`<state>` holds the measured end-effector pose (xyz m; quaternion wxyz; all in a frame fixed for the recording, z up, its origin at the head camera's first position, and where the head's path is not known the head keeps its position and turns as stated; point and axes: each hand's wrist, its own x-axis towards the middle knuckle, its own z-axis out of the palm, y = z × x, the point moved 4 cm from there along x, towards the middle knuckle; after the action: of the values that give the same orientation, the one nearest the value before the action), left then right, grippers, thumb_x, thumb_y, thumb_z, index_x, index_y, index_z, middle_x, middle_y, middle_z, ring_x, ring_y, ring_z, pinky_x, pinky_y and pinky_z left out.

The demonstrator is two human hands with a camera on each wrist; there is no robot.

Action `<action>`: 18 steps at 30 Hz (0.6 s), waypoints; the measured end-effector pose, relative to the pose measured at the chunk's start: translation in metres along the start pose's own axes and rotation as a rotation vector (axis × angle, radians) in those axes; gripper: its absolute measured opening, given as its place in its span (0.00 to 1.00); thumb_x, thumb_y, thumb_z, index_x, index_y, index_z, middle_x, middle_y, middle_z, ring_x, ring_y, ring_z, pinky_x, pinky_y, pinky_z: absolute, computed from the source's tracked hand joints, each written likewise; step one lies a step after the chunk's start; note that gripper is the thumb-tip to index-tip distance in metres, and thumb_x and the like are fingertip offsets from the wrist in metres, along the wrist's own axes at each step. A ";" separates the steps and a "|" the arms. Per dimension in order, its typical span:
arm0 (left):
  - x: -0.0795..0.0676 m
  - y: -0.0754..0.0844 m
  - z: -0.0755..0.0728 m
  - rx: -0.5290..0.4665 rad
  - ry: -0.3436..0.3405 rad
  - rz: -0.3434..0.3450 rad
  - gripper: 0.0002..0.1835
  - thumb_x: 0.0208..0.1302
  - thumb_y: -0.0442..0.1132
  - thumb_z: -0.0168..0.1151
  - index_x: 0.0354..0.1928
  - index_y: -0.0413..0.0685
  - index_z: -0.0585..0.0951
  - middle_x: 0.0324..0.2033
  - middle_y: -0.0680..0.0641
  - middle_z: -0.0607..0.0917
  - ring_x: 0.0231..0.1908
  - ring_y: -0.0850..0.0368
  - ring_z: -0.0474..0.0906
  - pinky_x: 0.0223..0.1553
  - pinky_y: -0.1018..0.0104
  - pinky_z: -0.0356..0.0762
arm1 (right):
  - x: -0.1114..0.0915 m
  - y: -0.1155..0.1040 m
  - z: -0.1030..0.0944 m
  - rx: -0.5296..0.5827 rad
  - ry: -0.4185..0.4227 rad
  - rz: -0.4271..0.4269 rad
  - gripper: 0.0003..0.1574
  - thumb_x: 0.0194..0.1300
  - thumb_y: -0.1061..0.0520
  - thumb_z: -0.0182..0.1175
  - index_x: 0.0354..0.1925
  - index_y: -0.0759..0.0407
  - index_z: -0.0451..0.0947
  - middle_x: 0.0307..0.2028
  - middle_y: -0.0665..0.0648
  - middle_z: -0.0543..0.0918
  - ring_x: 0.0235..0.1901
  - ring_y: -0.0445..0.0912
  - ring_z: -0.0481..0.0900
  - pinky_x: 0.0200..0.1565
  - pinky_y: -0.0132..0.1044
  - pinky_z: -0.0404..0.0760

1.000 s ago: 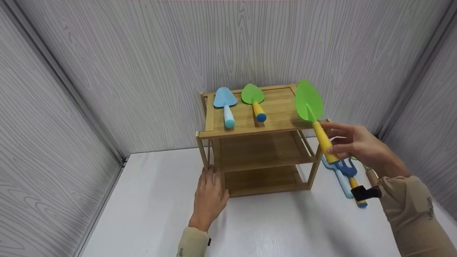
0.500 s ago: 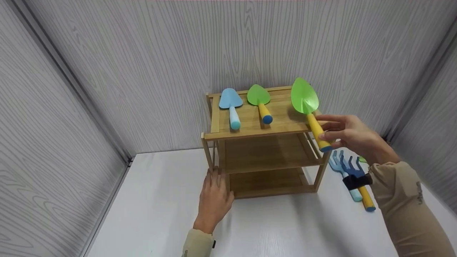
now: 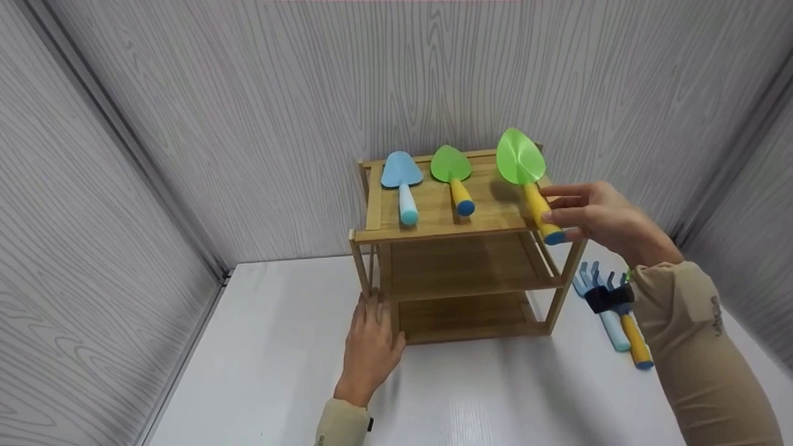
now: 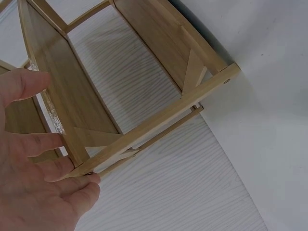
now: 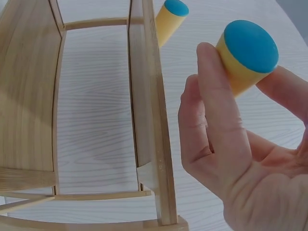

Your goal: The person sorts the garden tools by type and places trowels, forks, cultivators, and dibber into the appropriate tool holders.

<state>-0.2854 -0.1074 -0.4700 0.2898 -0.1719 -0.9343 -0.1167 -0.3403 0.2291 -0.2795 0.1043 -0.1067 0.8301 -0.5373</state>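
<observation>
In the head view, my right hand (image 3: pixel 598 217) holds the yellow handle of a green hand trowel (image 3: pixel 520 158) between thumb and fingers. The blade hangs over the right part of a three-tier wooden shelf (image 3: pixel 455 234). The handle's blue end (image 5: pixel 251 45) shows close up in the right wrist view. On the top tier lie a light blue trowel (image 3: pixel 401 170) and a smaller green trowel (image 3: pixel 451 164), handles toward me. My left hand (image 3: pixel 368 353) rests against the shelf's front left leg; in the left wrist view its fingertips (image 4: pixel 82 180) touch the wooden frame.
Right of the shelf, on the white table (image 3: pixel 279 353), lie a light blue hand rake (image 3: pixel 613 331) and a dark blue one with a yellow handle (image 3: pixel 637 344). My right sleeve and wrist strap partly cover them. A grey wood-grain wall (image 3: pixel 297 124) stands behind the shelf.
My right hand has carried the green trowel leftward and farther over the shelf's top tier. The left hand has stayed at the front left leg; the head view has shifted slightly.
</observation>
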 end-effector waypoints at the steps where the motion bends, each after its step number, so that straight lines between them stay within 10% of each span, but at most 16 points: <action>1: 0.000 0.000 0.000 -0.001 0.002 -0.005 0.37 0.60 0.42 0.73 0.67 0.29 0.71 0.65 0.28 0.70 0.65 0.30 0.67 0.62 0.46 0.73 | 0.003 -0.001 0.000 0.004 -0.003 0.007 0.44 0.74 0.55 0.60 0.76 0.71 0.52 0.64 0.69 0.66 0.45 0.38 0.80 0.45 0.29 0.83; 18: 0.001 0.002 -0.001 -0.011 0.042 0.014 0.37 0.58 0.41 0.74 0.66 0.29 0.72 0.64 0.29 0.71 0.65 0.29 0.68 0.62 0.46 0.74 | 0.034 -0.005 -0.004 0.008 0.041 0.143 0.41 0.74 0.55 0.60 0.76 0.67 0.57 0.63 0.67 0.67 0.39 0.40 0.77 0.39 0.28 0.83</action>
<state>-0.2848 -0.1061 -0.4686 0.3089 -0.1776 -0.9262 -0.1236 -0.3732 0.2207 -0.2753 0.1259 -0.0356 0.8355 -0.5337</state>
